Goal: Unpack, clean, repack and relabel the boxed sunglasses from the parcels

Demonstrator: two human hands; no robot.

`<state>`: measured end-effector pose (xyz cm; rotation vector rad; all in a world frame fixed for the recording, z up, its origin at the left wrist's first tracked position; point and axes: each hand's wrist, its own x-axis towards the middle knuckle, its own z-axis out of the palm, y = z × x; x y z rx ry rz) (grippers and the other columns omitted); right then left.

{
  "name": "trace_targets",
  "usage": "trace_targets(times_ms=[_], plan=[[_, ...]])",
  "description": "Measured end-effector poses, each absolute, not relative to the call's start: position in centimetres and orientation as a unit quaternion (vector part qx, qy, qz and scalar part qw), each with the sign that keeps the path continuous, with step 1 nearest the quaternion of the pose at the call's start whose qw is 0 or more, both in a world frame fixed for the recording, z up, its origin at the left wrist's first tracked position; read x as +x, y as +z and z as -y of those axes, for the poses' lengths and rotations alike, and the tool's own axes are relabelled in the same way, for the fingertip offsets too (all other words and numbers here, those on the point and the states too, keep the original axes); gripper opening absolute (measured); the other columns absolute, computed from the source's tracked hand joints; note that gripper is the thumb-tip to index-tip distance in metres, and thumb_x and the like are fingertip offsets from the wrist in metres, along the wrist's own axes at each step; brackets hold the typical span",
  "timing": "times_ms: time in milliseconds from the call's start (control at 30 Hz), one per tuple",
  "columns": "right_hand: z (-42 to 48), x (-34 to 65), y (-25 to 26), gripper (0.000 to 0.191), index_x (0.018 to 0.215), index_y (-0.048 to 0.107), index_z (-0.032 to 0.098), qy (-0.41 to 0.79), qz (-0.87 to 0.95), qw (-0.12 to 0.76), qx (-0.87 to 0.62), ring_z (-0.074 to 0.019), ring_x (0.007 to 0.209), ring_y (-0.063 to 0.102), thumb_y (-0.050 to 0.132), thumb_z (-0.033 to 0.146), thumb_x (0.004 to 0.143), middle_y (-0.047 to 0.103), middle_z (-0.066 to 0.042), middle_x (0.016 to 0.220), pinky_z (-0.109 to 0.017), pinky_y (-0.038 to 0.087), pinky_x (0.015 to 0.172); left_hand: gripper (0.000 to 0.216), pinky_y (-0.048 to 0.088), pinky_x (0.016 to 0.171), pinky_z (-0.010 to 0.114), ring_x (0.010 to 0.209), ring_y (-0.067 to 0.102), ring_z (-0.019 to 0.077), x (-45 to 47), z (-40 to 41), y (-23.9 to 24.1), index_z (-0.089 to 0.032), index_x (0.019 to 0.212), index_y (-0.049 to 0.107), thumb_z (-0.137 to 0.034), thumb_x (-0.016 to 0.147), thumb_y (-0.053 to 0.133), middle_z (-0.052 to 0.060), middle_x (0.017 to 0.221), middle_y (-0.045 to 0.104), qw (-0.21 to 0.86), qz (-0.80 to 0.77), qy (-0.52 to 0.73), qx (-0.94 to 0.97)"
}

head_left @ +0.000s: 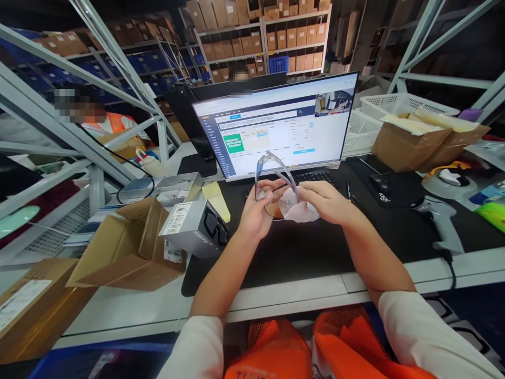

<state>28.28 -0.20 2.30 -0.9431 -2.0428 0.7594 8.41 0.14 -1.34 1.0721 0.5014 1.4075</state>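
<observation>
The step in hand appears to be handling a pair of clear grey glasses (290, 178), which are up off the desk (303, 288), just in front of the monitor (276, 126) at its lower edge. The left hand (255, 215) has its thumb and fingers pinched together on one side of the glasses. The right hand (322, 200) is curled in, fingers closed on the other side near a temple; a crumpled white wrap (300, 211) hangs just under it, and whether those fingers grip the wrap too, I cannot tell. The next move, I judge, calls for a light, even hold from both hands, since the temples look thin and the loose wrap could snag on them.

Containers: left of the monitor and nearer the person, a grey retail box (187, 239) printed with a glasses outline leans against an open cardboard box (124, 245), whose contents cannot be made out. Just left of the monitor, an open grey tray (193, 184) has small pale pieces in it, too indistinct to name. Right of the monitor, a brown carton (406, 150) is filled with pale, flat packets, and a white plastic basket (408, 103) stands behind it.
</observation>
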Motion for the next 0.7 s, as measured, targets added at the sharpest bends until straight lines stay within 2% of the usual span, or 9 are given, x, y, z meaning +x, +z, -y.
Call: trace_targets(times_ms=[100,267,400,533,700], plan=[[0.2,28.4,2.2,0.037,0.070,0.051,0.019,0.293,0.781,0.389,-0.391,-0.0139,0.067,0.048,0.045,0.040,0.100,0.053,0.001,0.069,-0.028,0.034,0.063,0.046,0.058,0.099,0.047,0.115,0.073,0.0305,8.8,0.3,-1.2,-0.028,0.102,0.065,-0.049,0.070,0.091,0.005,0.121,0.076,0.569,-0.212,0.619,0.498],[1.1,28.2,2.6,0.034,0.076,0.059,0.019,0.284,0.736,0.461,-0.406,-0.0157,0.069,0.053,0.053,0.045,0.098,0.060,-0.001,0.072,-0.028,0.038,0.065,0.048,0.057,0.103,0.046,0.119,0.071,0.0313,8.9,0.6,-0.9,-0.029,0.107,0.072,-0.046,0.068,0.094,0.007,0.120,0.075,0.491,-0.224,0.669,0.511],[1.8,27.5,2.5,0.023,0.081,0.063,0.021,0.210,0.722,0.499,-0.431,-0.0181,0.074,0.057,0.061,0.041,0.093,0.065,-0.003,0.078,-0.031,0.043,0.072,0.051,0.056,0.106,0.046,0.129,0.064,0.0323,8.6,0.7,-1.1,-0.031,0.110,0.074,-0.050,0.066,0.094,0.007,0.131,0.070,0.431,-0.237,0.700,0.518],[1.7,26.8,2.0,0.020,0.082,0.062,0.022,0.193,0.722,0.506,-0.431,-0.0182,0.074,0.058,0.060,0.038,0.093,0.066,-0.003,0.079,-0.031,0.045,0.073,0.041,0.053,0.112,0.048,0.135,0.060,0.0314,8.6,0.9,-1.4,-0.034,0.108,0.074,-0.045,0.072,0.091,0.004,0.146,0.061,0.390,-0.204,0.714,0.545],[1.8,26.2,1.7,0.024,0.084,0.059,0.023,0.181,0.702,0.519,-0.453,-0.0196,0.077,0.059,0.061,0.045,0.093,0.066,-0.004,0.081,-0.032,0.046,0.074,0.034,0.054,0.109,0.050,0.131,0.063,0.0336,8.7,0.9,-1.7,-0.030,0.104,0.072,-0.048,0.078,0.086,0.007,0.142,0.062,0.321,-0.211,0.727,0.568]])
